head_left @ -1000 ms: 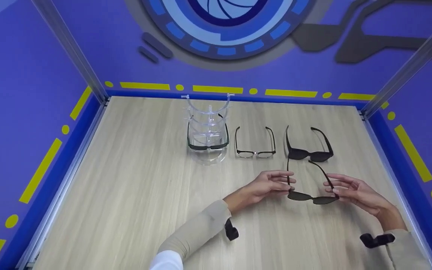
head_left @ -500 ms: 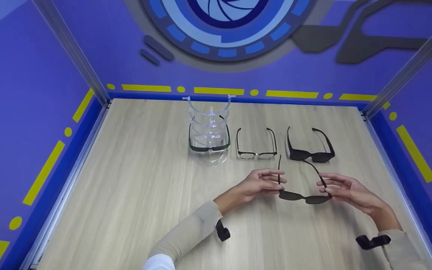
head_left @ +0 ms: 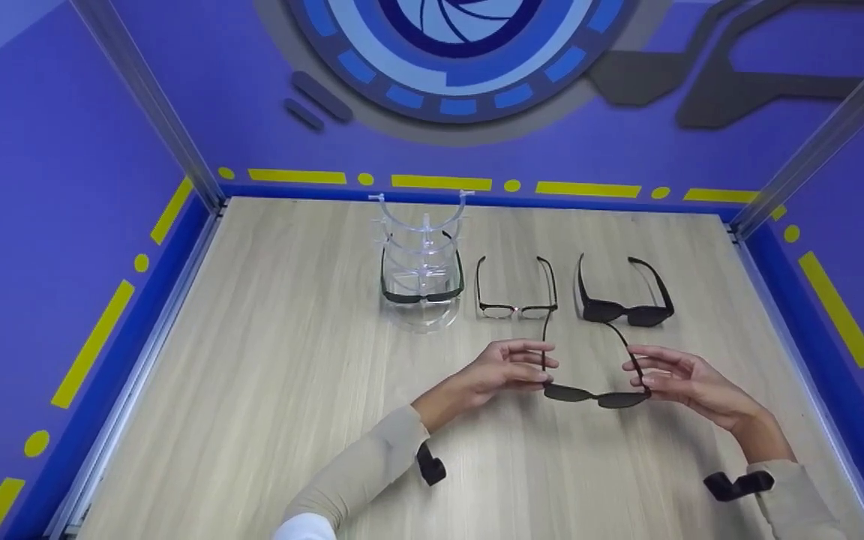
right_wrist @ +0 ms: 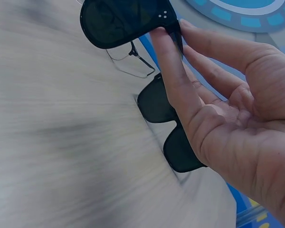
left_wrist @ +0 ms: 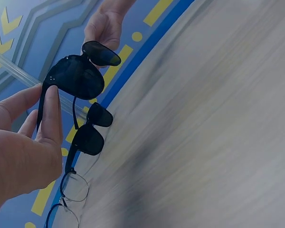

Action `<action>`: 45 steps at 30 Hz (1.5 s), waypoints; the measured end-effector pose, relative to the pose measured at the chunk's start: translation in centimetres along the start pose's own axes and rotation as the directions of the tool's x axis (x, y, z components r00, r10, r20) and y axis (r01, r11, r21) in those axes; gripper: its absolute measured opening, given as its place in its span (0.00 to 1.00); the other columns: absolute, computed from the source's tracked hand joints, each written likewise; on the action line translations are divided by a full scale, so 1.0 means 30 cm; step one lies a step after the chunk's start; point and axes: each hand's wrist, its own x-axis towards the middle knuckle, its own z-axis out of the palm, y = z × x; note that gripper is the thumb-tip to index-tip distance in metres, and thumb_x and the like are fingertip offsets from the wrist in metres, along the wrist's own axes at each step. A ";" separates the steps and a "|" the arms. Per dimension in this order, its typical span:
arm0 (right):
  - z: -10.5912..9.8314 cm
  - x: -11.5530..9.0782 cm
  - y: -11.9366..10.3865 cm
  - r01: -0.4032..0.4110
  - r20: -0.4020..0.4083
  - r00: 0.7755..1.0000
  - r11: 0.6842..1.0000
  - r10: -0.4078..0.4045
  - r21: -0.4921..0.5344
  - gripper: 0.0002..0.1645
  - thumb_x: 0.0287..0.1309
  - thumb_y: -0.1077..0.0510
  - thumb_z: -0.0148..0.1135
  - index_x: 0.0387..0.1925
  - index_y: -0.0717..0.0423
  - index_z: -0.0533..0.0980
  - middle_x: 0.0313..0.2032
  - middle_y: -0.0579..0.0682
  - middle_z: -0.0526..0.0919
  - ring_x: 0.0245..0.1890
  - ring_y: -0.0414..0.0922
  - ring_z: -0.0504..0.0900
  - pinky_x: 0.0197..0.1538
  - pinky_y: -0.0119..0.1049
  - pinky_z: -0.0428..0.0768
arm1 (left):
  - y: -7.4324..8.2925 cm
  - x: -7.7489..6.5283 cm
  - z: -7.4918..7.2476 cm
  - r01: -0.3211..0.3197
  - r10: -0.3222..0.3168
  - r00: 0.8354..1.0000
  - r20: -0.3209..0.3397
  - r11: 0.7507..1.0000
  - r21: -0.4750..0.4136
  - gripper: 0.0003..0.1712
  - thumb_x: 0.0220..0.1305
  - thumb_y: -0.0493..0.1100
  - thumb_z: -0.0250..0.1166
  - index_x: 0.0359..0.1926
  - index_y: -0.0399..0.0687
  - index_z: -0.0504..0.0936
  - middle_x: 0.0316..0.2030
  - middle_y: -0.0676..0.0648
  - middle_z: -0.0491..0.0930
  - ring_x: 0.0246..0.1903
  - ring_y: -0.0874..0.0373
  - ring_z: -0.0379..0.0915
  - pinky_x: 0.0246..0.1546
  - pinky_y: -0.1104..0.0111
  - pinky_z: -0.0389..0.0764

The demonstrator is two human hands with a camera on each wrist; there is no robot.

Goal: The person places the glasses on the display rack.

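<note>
Both hands hold one pair of dark sunglasses [head_left: 622, 400] above the table, lenses toward the person and temples pointing away. My left hand [head_left: 493, 373] pinches the left temple close to its hinge, thumb and fingers on either side. On the other side my right hand [head_left: 691, 381] grips the right temple the same way. In the left wrist view the held sunglasses [left_wrist: 78, 78] hang over a second pair lying on the table. The right wrist view shows the thumb against the dark frame [right_wrist: 128, 21] by three small dots.
Thick black sunglasses [head_left: 638, 316] lie behind the held pair. Clear-lensed eyeglasses [head_left: 514, 310] lie left of them. Further left stands a clear plastic eyewear stand [head_left: 424, 247] with dark glasses [head_left: 423, 298] on a low tier. Blue walls [head_left: 447, 161] bound the table [head_left: 267, 337].
Both hands have carried the sunglasses leftward, from in front of the black sunglasses toward the clear-lensed eyeglasses. The grips look the same. The view has shifted slightly.
</note>
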 end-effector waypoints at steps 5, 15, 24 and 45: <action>0.020 0.010 -0.002 0.006 -0.002 1.000 1.000 -0.006 -0.011 0.32 0.73 0.72 0.47 0.75 0.55 0.64 0.61 0.45 0.82 0.58 0.42 0.85 0.58 0.36 0.85 | 0.002 -0.021 -0.022 -0.004 0.004 1.000 0.004 1.000 -0.007 0.30 0.61 0.25 0.66 0.65 0.39 0.78 0.51 0.44 0.88 0.41 0.59 0.87 0.50 0.63 0.88; 0.064 0.049 0.015 0.000 0.004 1.000 1.000 0.000 0.020 0.33 0.74 0.71 0.48 0.76 0.56 0.61 0.63 0.45 0.80 0.59 0.44 0.84 0.60 0.37 0.84 | 0.016 -0.063 -0.072 -0.001 0.002 1.000 -0.016 1.000 0.016 0.30 0.60 0.25 0.67 0.65 0.40 0.78 0.49 0.47 0.88 0.42 0.60 0.87 0.49 0.64 0.88; 0.118 0.093 0.033 0.025 0.056 0.998 0.998 -0.028 0.050 0.36 0.71 0.73 0.50 0.77 0.57 0.59 0.64 0.47 0.79 0.61 0.46 0.83 0.62 0.36 0.83 | 0.029 -0.116 -0.135 0.002 0.000 0.999 -0.038 0.999 0.045 0.31 0.60 0.26 0.67 0.66 0.39 0.77 0.51 0.45 0.87 0.43 0.58 0.87 0.50 0.64 0.88; 0.273 0.227 0.064 -0.020 -0.105 0.994 0.999 0.024 0.033 0.34 0.68 0.69 0.61 0.72 0.65 0.64 0.56 0.45 0.84 0.56 0.41 0.86 0.59 0.34 0.84 | 0.069 -0.230 -0.262 -0.014 0.022 0.993 -0.120 0.998 0.066 0.34 0.60 0.25 0.66 0.69 0.31 0.71 0.54 0.40 0.86 0.43 0.58 0.87 0.49 0.67 0.88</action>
